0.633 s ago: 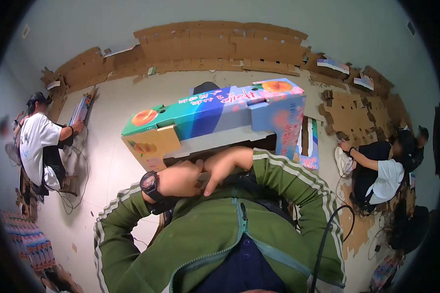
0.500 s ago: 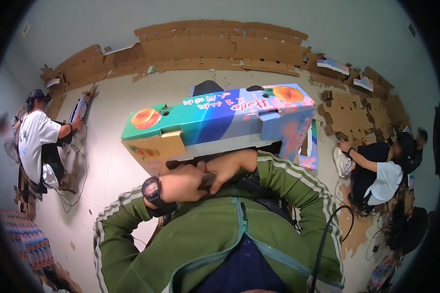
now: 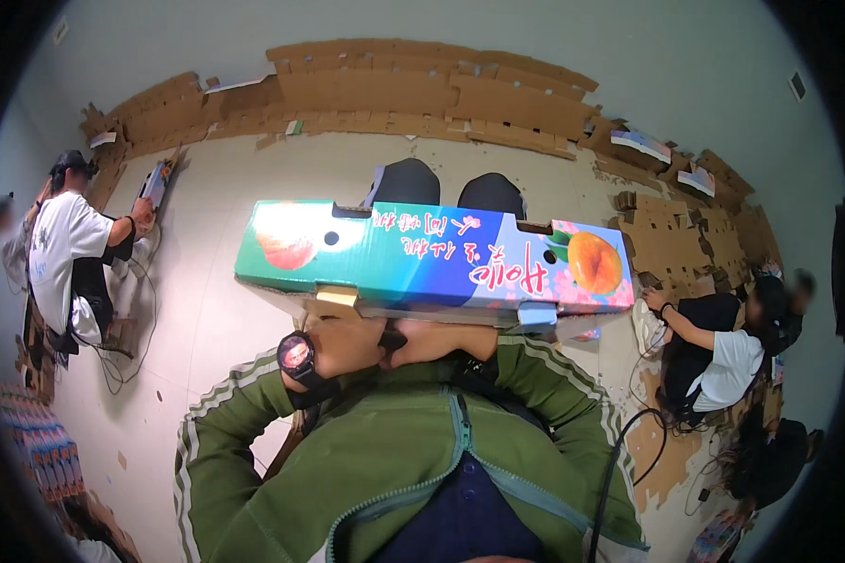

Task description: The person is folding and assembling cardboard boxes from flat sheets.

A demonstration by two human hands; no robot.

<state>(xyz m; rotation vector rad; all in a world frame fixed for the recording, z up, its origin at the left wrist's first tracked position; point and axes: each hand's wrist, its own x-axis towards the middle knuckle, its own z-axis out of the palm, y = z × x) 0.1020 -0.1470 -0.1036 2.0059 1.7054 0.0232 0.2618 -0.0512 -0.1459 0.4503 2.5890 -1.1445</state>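
Observation:
A long cardboard box (image 3: 422, 263), printed green, blue and pink with peaches, lies crosswise in front of me with a broad printed face turned up. Small tabs stick out along its near edge. My left hand (image 3: 352, 343), a dark watch on its wrist, meets my right hand (image 3: 441, 342) just under that near edge. Both sets of fingers are mostly hidden by the box and each other, so their grip does not show. A small dark patch shows between the hands; I cannot make out what it is.
My dark shoes (image 3: 404, 181) show beyond the box. Flattened brown cardboard (image 3: 366, 89) lines the far wall, with more sheets (image 3: 662, 235) at the right. One person (image 3: 70, 249) sits at the left, another (image 3: 732, 347) at the right. Stacked printed cartons (image 3: 42, 446) stand lower left.
The box has tipped and come toward me, so its printed face shows fully and its opening is hidden. My hands stay close together, now partly covered by its edge.

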